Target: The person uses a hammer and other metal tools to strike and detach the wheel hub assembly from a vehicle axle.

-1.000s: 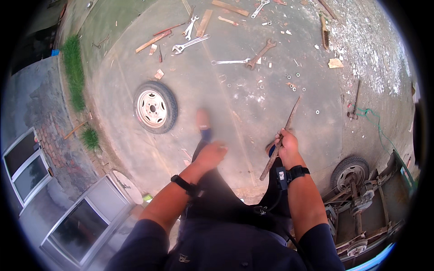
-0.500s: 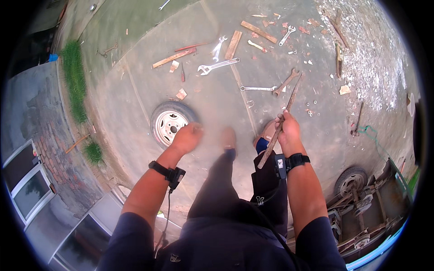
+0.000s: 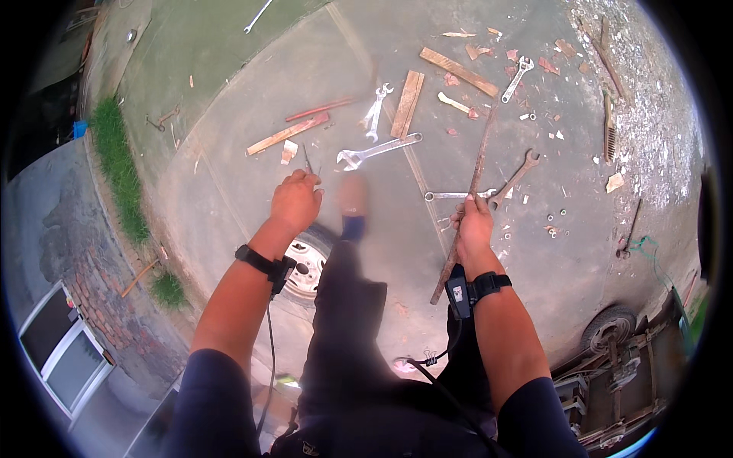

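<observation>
My right hand [image 3: 473, 227] is closed round a long rusty metal bar [image 3: 482, 153], which slants from upper right to lower left. Above the ground, my left hand [image 3: 296, 202] has its fingers curled in, and its palm side is hidden. Just beyond those fingers shows the thin shaft of a screwdriver [image 3: 307, 157]; the handle is hidden behind the hand. A wheel with a white rim [image 3: 305, 267] lies below my left wrist, partly covered by my arm and leg. Past my right hand lie a combination wrench [image 3: 458, 195] and a rusty open-end wrench [image 3: 518, 178].
Ahead on the concrete are adjustable wrenches [image 3: 382, 151], wooden strips [image 3: 408, 103], several nuts [image 3: 553, 230] and scraps. A wire brush [image 3: 608, 130] and a hammer [image 3: 631, 229] lie right. A wheeled metal frame [image 3: 618, 366] stands lower right, and grass [image 3: 118, 168] lines the left.
I have stepped forward, so the ground things sit lower in view. My left hand has swung from over the wheel to near the screwdriver. The bar stays in my right hand, turned slightly more upright.
</observation>
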`<state>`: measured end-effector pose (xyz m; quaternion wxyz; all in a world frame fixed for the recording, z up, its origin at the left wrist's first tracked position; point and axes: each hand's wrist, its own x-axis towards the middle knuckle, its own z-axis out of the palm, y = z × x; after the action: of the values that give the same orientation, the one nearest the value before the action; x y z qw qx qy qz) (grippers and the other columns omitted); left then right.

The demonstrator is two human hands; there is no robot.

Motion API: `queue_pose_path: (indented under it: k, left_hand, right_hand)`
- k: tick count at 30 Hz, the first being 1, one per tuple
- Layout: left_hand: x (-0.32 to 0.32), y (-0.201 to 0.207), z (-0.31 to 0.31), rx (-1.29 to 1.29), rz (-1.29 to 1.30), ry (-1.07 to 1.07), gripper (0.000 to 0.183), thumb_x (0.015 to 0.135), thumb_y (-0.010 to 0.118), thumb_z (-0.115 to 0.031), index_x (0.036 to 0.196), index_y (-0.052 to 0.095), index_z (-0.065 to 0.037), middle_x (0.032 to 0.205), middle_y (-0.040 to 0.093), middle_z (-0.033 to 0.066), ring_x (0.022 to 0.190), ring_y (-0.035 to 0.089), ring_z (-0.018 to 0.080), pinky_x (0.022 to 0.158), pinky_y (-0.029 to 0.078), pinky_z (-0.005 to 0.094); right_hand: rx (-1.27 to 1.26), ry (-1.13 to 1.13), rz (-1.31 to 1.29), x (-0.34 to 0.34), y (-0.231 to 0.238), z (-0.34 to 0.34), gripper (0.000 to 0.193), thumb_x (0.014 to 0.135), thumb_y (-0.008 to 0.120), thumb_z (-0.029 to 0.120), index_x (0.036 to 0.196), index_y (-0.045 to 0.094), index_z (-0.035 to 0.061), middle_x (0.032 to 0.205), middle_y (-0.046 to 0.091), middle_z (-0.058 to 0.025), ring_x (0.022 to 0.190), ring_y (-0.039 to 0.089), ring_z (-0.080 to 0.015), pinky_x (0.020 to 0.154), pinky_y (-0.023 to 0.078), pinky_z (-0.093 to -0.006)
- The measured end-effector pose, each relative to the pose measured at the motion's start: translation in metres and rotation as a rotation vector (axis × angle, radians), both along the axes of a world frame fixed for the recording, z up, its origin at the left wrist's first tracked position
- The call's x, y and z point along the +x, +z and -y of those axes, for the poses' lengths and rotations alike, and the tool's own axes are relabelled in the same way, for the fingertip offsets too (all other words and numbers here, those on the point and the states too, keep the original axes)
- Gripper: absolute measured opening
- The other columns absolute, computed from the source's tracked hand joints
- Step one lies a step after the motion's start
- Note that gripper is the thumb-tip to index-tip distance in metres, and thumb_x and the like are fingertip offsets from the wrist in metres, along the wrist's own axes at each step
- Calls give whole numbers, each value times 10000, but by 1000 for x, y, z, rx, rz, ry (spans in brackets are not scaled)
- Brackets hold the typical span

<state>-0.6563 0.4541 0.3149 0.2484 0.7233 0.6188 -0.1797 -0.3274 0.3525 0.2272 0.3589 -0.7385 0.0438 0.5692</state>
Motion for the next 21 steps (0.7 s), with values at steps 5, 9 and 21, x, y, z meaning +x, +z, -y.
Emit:
queue_pose_path:
  k: [5, 9, 21]
  left_hand:
    - [-12, -129, -84, 101, -37, -204, 281, 857, 690, -155, 1124, 655, -76, 1220, 599, 150, 1116, 595, 344, 938, 501, 438]
    - [-13, -219, -129, 106, -40, -270, 362, 858, 685, -139, 1198, 603, -48, 1256, 575, 188, 1152, 584, 357, 967, 493, 437]
    - [-5, -309, -178, 85, -137, -289, 260, 889, 663, -161, 1117, 582, -64, 1101, 591, 148, 1048, 600, 365, 878, 511, 469]
  right_hand:
    - [59, -34, 72, -24, -98, -21, 357, 1028, 532, 228, 1325, 525, 31, 874, 593, -35, 651, 584, -106, 539, 463, -251]
    - [63, -94, 134, -52, -155, -20, 333, 1012, 564, 159, 1314, 503, 31, 891, 597, -40, 673, 597, -113, 572, 490, -257]
    - [-90, 251, 213, -63, -219, 6, 465, 932, 654, 230, 1331, 492, 56, 1030, 704, -136, 909, 687, -221, 783, 533, -349]
